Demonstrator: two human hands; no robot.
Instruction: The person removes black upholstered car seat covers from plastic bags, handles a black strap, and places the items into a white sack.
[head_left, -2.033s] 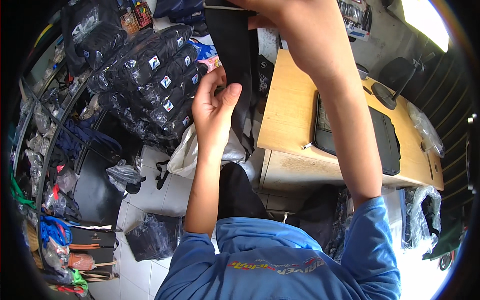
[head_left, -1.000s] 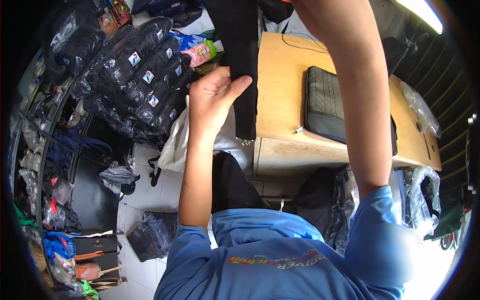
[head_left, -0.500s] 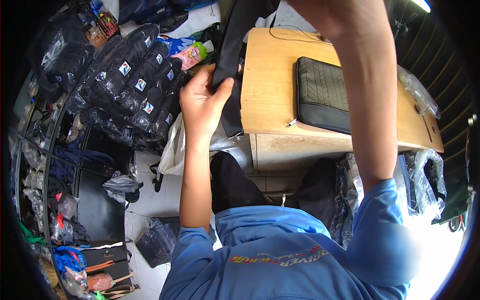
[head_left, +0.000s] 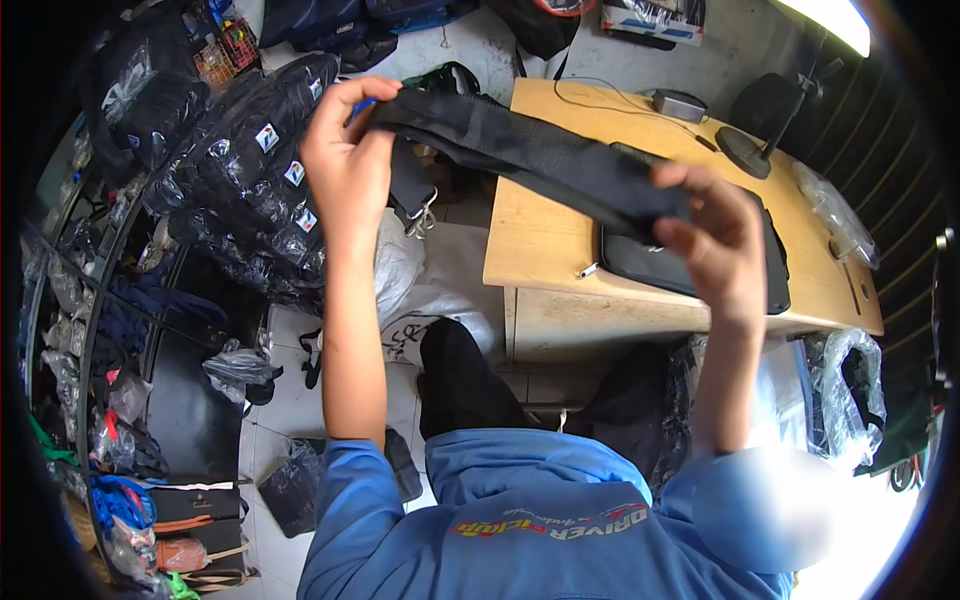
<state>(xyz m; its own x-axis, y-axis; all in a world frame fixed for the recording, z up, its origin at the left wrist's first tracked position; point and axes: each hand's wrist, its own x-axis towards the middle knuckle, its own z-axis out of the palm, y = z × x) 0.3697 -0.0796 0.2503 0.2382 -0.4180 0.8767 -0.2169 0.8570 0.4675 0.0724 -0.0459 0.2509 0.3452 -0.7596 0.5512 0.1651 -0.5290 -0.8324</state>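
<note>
A wide black strap [head_left: 530, 145] stretches between my two hands in front of me. Its left part is pinched by my left hand [head_left: 347, 140], thumb against fingers. Below that hand dangles a narrower strap end [head_left: 412, 180] with a metal clip [head_left: 420, 220]. My right hand [head_left: 715, 235] closes thumb and fingers round the strap's other end; motion blurs it a little. Beneath the right part of the strap, a flat black laptop sleeve [head_left: 640, 262] with a textured front lies on the wooden table [head_left: 545, 250], partly covered by hand and strap.
Black bags in plastic wrap [head_left: 240, 180] are piled to the left, next to a metal rack [head_left: 90, 350]. A desk lamp [head_left: 745, 150] and a small grey box [head_left: 680, 104] stand at the table's back. A white sack [head_left: 450, 270] sits by the table's left edge.
My right hand has come down from the top edge with the strap's other end, turning it from upright to nearly level. My left hand has shifted left and up, still gripping the strap.
</note>
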